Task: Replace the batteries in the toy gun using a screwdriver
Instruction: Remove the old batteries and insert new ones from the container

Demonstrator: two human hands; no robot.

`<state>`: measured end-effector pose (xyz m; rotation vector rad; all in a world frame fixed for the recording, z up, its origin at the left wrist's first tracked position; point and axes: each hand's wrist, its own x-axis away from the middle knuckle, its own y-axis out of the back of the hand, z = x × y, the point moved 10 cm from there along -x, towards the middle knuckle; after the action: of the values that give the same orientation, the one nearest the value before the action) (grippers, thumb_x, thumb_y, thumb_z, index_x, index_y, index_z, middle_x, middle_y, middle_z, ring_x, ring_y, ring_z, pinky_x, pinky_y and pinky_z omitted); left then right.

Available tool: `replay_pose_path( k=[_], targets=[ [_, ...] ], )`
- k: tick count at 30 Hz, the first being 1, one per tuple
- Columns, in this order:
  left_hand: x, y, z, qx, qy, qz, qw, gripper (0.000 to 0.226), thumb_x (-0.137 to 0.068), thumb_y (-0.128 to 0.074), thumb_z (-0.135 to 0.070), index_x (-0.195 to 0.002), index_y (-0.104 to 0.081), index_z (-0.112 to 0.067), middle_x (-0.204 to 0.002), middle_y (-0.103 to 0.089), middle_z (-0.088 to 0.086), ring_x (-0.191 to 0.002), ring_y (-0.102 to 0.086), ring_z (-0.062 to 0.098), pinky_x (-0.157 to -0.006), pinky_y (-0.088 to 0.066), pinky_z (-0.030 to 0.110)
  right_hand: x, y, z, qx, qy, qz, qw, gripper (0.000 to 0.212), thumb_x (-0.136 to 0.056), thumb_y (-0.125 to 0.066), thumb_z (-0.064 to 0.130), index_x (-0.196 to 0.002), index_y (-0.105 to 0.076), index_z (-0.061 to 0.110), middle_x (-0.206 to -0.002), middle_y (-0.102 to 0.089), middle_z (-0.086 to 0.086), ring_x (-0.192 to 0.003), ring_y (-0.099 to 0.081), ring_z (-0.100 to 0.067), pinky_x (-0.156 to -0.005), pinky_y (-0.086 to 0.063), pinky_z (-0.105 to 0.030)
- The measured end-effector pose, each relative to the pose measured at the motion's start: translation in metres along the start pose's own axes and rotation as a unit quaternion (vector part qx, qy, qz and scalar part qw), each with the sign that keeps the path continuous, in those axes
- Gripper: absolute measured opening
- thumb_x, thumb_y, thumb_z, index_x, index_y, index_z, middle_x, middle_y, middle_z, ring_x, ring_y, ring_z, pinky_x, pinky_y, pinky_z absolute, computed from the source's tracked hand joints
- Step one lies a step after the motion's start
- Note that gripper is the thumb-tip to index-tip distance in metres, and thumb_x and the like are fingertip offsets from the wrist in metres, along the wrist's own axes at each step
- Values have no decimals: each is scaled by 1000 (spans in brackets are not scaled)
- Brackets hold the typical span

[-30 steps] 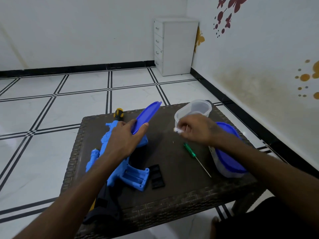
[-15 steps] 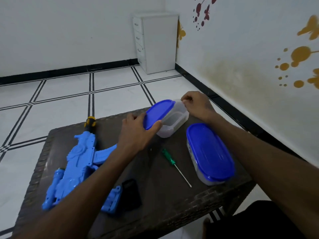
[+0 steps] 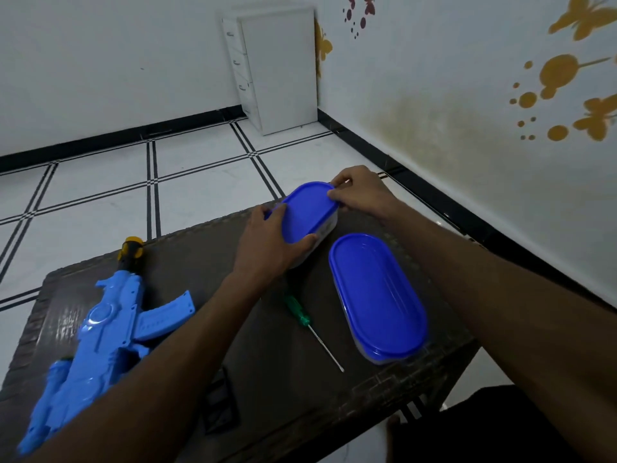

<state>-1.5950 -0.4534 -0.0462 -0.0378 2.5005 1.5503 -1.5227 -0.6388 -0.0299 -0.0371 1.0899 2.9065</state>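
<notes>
Pressing down on a blue lid (image 3: 309, 210), both hands work at a small clear container (image 3: 325, 230) standing toward 12 o'clock on the dark woven table (image 3: 394, 392). The left hand (image 3: 267, 243) grasps the near end of the lid, thumb hooked on its lower edge and fingers curled over the far side; the right hand (image 3: 359, 192) pinches the far end at 1 o'clock, fingertips on the rim. A second, larger container (image 3: 377, 297) with its blue lid on lies just beside the first, at 3 o'clock from the table's middle, apart from both hands. The green-handled screwdriver (image 3: 309, 325) lies flat at the table's middle, handle toward 11 o'clock and metal shaft toward 5 o'clock, between the left forearm and the larger container, touched by neither hand. The blue toy gun (image 3: 100, 332) lies at 9 o'clock on the table, its yellow-and-black muzzle toward 12 o'clock, partly hidden by the left forearm. A black battery cover (image 3: 222, 404) lies at 6 o'clock, near the table's front edge. A white drawer cabinet (image 3: 277, 71) stands in the room's far corner, on the tiled floor (image 3: 100, 202).
</notes>
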Motion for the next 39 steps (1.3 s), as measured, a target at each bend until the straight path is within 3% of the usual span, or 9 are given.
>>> replay_pose_path(
  k=[7, 15, 21, 24, 26, 31, 34, 37, 39],
  targets=[
    [-4, 9, -8, -82, -24, 13, 996, 86, -75, -57, -73, -143, -41, -22, -120, -52, 7, -107, -52, 22, -82, -45, 31, -11, -3, -19, -110, -108, -12, 988, 14, -79, -71, 1, -92, -75, 3, -85, -75, -12, -77, -74, -26, -75, -62, -40],
    [-2, 5, -1, -77, -11, 22, 997, 88, -74, -50, -79, -144, -39, -27, -125, -48, 4, -109, -53, 23, -84, -50, 35, -5, -12, -28, -231, -186, 21, 955, 18, -84, -66, -5, -102, -69, -2, -77, -66, -10, -62, -61, -16, -49, -52, -21],
    [3, -3, 8, 72, 40, 142, 986, 87, -81, -30, -82, -148, -35, -26, -144, -39, 8, -130, -42, 26, -106, -38, 39, -8, -9, -8, -57, -158, 37, 985, 12, -87, -67, 4, -87, -62, -7, -85, -66, -22, -59, -66, -27, -59, -61, -34],
    [7, 21, 25, 176, 88, 56, 979, 47, -99, -42, -41, -137, -50, -13, -127, -60, 11, -114, -56, 27, -98, -46, 43, 9, -20, 1, -9, -168, 122, 978, 29, -95, -63, 23, -85, -51, -2, -78, -62, -18, -52, -63, -22, -43, -56, -27],
    [12, 24, 44, 257, 172, 35, 950, 23, -98, -51, -15, -116, -61, -7, -112, -65, 15, -100, -63, 27, -87, -55, 42, 19, -25, 0, 3, -177, 163, 971, 35, -93, -66, 28, -99, -50, -2, -89, -64, -20, -58, -63, -22, -46, -55, -24],
    [27, 3, 54, 448, 321, 65, 832, 5, -88, -67, -7, -92, -67, -4, -99, -69, 16, -79, -66, 20, -64, -59, 29, 9, -28, -8, -100, -181, 113, 972, 36, -90, -70, 16, -109, -55, -10, -85, -67, -19, -57, -69, -23, -53, -61, -29],
    [26, -13, 39, 502, 347, 86, 787, 14, -83, -72, -6, -94, -67, -1, -89, -68, 16, -76, -66, 20, -65, -61, 31, -4, -26, -2, -130, -144, 61, 979, 37, -89, -71, 12, -113, -57, -11, -101, -69, -25, -82, -72, -30, -80, -60, -36],
    [23, -32, 18, 529, 346, 132, 763, 25, -80, -75, -8, -100, -66, 4, -84, -67, 14, -69, -66, 17, -65, -60, 27, -9, -29, 11, -89, -113, 81, 986, 34, -89, -71, 17, -111, -62, -7, -91, -66, -14, -77, -61, -20, -65, -52, -27],
    [21, -43, 7, 542, 336, 156, 754, 28, -81, -75, -11, -101, -65, 5, -86, -68, 14, -69, -67, 17, -62, -60, 25, -13, -27, 13, -47, -103, 97, 989, 30, -92, -68, 17, -114, -64, -3, -99, -65, -14, -86, -61, -22, -69, -52, -30]
  ],
)
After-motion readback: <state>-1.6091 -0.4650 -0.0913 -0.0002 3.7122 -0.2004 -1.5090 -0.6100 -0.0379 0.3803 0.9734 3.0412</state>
